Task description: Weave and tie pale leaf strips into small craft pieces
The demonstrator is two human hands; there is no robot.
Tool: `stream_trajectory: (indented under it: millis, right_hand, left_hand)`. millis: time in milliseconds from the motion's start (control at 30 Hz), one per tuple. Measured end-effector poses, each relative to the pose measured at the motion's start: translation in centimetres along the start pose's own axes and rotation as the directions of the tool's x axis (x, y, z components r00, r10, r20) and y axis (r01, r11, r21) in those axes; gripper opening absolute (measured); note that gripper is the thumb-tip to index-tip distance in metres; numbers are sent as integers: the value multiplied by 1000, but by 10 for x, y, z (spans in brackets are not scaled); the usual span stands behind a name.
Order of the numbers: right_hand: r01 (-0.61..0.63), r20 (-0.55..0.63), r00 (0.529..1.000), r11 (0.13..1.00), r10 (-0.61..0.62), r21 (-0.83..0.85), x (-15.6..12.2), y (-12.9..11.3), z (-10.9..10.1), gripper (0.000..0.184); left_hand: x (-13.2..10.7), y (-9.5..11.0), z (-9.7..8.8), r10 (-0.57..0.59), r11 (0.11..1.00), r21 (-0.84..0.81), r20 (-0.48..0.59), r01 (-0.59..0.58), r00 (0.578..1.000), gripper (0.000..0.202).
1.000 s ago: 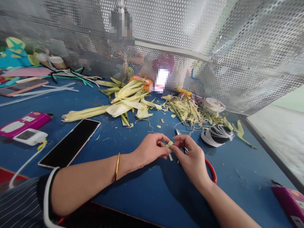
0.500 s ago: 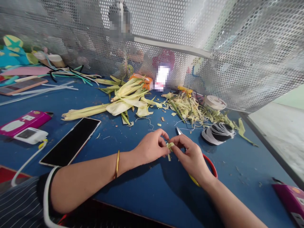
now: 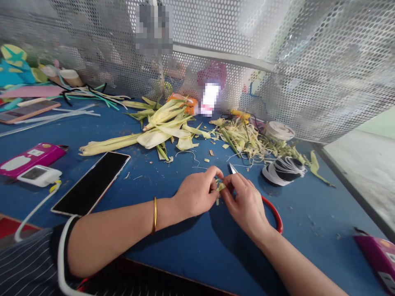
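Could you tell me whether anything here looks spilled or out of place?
Leaf scraps lie strewn across the far table. Scissors lie under the right hand, blade tip poking out, as it and the left hand pinch a leaf bit.

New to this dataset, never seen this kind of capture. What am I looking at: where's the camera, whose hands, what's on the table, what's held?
No machine here: a person works bare-handed, and the single camera sits on their head, looking forward and down. The left hand, with a gold bangle at the wrist, and the right hand meet over the blue table and pinch a small leaf strip between their fingertips. Scissors with a red handle lie under the right hand; whether it grips them I cannot tell. Further back lie long pale leaves and a heap of trimmings, with a black spool to the right. A dark phone lies on the left. A perforated metal screen closes the back.
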State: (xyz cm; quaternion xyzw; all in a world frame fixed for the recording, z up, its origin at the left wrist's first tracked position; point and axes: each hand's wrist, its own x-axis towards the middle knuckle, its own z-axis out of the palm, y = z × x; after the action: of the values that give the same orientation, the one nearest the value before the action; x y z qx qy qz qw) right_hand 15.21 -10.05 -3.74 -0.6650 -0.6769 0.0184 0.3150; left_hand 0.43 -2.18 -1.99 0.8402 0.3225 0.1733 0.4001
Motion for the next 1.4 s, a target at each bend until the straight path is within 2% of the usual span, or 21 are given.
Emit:
stream_trajectory:
  millis: [100, 200, 400, 500, 667, 767, 933, 1033, 1100, 1167, 1267, 1400]
  right_hand:
    - [23, -26, 999, 1000, -22, 15, 0, 0, -1, 10]
    - [40, -53, 998, 997, -37, 69, 1, 0, -2, 12]
    - [137, -24, 991, 985, -135, 101, 3, 0, -7, 17]
    - [149, -6, 989, 983, -149, 109, 3, 0, -9, 17]
    - [46, 43, 998, 981, -55, 188, 4, 1, -9, 18]
    - [50, 39, 998, 982, -58, 180, 4, 1, -7, 17]
    - [139, 5, 990, 982, -140, 125, 5, 0, -10, 15]
    - [148, 30, 987, 971, -156, 188, 5, -3, -15, 13]
    - [102, 60, 991, 966, -119, 239, 6, -4, -18, 9]
    - [-9, 78, 997, 960, -14, 280, 6, -4, -18, 3]
    - [-165, 130, 983, 921, 126, 352, 7, -3, -16, 11]
    - [-211, 246, 962, 893, 118, 398, 9, -2, -15, 16]
  left_hand:
    - [1, -1, -1, -13, 999, -45, -10, 13, 1000, 32]
    - [3, -2, 0, -53, 981, -188, 20, 56, 998, 31]
    - [4, -4, 4, -106, 886, -442, 110, 144, 988, 22]
    - [4, -3, 3, -144, 864, -465, 136, 192, 980, 24]
    - [5, -1, 1, -189, 809, -524, 199, 267, 962, 21]
    - [5, -1, 1, -179, 814, -522, 195, 257, 964, 21]
    - [5, -1, 0, -161, 831, -507, 171, 227, 972, 22]
    - [6, -1, -2, -158, 843, -498, 137, 205, 978, 24]
    - [6, -2, -3, -141, 871, -457, 118, 180, 983, 29]
    - [7, -4, -3, -122, 902, -403, 110, 156, 986, 32]
    - [7, -7, -3, -101, 940, -316, 108, 131, 989, 35]
    - [7, -10, -2, -95, 950, -282, 147, 133, 985, 33]
